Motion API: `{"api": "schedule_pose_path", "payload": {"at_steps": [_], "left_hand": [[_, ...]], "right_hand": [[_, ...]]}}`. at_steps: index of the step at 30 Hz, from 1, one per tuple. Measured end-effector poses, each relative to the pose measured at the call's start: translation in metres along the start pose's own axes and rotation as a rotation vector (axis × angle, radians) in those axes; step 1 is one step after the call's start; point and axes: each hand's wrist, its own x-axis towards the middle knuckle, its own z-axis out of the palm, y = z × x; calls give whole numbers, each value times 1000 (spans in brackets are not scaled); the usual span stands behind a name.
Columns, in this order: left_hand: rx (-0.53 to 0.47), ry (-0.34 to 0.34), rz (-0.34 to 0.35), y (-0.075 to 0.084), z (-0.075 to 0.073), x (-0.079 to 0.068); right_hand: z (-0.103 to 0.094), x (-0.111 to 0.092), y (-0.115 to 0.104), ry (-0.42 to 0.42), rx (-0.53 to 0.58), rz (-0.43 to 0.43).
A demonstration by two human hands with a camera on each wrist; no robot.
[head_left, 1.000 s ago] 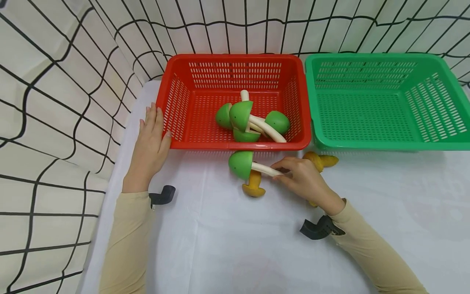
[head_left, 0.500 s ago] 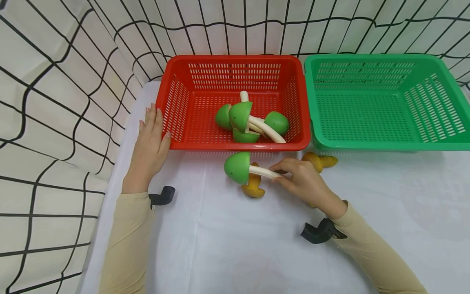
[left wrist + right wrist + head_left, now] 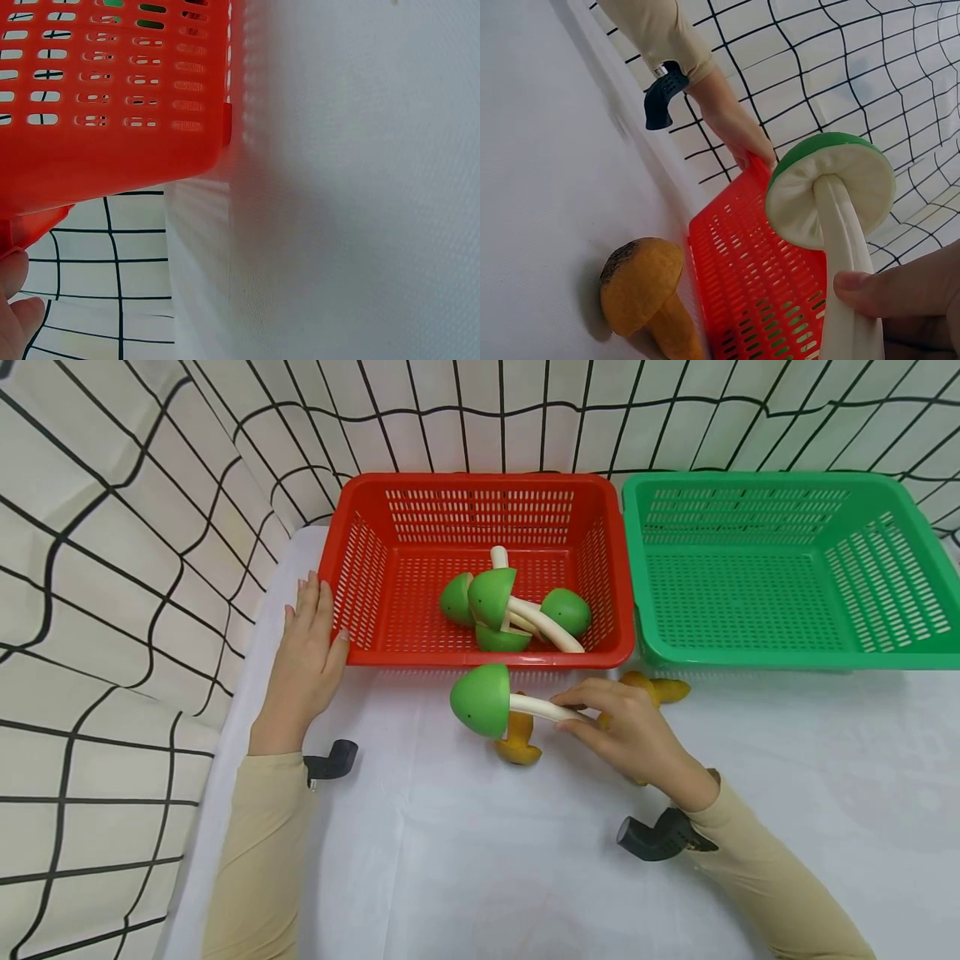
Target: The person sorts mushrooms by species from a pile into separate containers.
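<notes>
Between the thumb and fingers of my right hand (image 3: 630, 727) is the white stem of a green-capped toy mushroom (image 3: 482, 700). The mushroom is raised just in front of the red basket (image 3: 360, 656), its cap pointing left; the right wrist view shows the cap's pale underside. My left hand (image 3: 303, 660) rests with straight fingers against the basket's left rim. Several green-capped mushrooms (image 3: 492, 597) lie piled inside that basket. Below the held mushroom, a yellow-brown mushroom (image 3: 641, 289) lies on the white cloth, partly covered in the head view.
A green basket (image 3: 750, 656) stands right beside the red one. More yellow-brown mushrooms (image 3: 670, 690) lie in front of it, partly behind my right hand. Black wire mesh (image 3: 502, 414) over white cloth borders the back and left side.
The held green-capped mushroom has shifted left and looks larger, its cap now level with the stem's left end. My right wrist has moved slightly right; my left hand has stayed still.
</notes>
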Motion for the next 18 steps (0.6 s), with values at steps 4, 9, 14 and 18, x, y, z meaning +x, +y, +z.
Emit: {"api": "schedule_pose_path", "payload": {"at_steps": [4,9,14,18], "left_hand": [[-8,1,-1,1,-1,-1],[-10,3,-5,1,-1,-1],[-12,3,-6,2,-1,-1],[-14,0,-5,2,-2,-2]], "right_hand": [[-2,2,0,57,5,-49],[-7,5,1,109,42,-64],[-12,11,2,131,21,-32],[-13,15,3,148,7,-15]]}}
